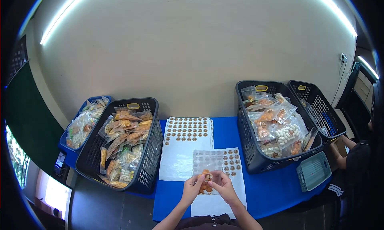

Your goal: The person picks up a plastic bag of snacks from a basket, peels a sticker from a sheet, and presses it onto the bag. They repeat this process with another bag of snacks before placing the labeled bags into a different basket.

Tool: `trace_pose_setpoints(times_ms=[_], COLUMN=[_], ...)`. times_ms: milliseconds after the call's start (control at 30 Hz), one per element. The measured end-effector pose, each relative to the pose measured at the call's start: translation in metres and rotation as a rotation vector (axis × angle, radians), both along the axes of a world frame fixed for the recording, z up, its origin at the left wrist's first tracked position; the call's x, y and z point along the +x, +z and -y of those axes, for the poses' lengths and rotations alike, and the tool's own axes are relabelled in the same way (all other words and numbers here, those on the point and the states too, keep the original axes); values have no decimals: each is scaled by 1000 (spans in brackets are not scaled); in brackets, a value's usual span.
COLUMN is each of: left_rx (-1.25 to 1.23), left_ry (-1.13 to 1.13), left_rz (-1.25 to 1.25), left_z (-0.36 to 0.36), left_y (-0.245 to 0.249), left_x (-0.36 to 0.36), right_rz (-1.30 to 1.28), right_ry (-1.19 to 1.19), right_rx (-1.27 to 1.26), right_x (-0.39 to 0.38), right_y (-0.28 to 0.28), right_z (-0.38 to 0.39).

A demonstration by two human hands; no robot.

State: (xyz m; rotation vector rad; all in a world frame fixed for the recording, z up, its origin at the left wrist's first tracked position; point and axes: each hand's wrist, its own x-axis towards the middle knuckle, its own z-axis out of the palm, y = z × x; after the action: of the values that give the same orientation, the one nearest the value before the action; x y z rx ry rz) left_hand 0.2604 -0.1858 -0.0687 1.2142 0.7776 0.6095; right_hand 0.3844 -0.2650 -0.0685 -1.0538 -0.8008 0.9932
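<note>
A round brown sticker (208, 177) sits between my fingertips, over a clear plastic bag (207, 162) with orange pieces in its lower part. My left hand (193, 187) is closed at the sticker's left edge. On the other side, my right hand (223, 187) is closed too, its thumb at the lower right of the sticker. The bag lies over a white sticker sheet (232, 162) with rows of round labels along its right side. Left of it is a larger sheet stack (176, 162), labels filling its upper half.
Dark baskets of filled bags stand left (150, 150) and right (256, 164) on the blue table (260, 190). A blue basket (66, 144) is far left, another dark basket (340, 128) far right. A grey-green basket (316, 186) sits near a person's arm (341, 160).
</note>
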Motion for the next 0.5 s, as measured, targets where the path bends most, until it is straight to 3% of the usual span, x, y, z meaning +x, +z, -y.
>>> trace_pose_setpoints(times_ms=[500], left_rx=[-51], left_ry=[-203], left_rz=[111], left_z=[-7], left_y=[-8], left_x=[-9], right_rz=[-84], right_ry=[-94], right_rx=[-57], right_x=[0], right_y=[9], right_z=[-1])
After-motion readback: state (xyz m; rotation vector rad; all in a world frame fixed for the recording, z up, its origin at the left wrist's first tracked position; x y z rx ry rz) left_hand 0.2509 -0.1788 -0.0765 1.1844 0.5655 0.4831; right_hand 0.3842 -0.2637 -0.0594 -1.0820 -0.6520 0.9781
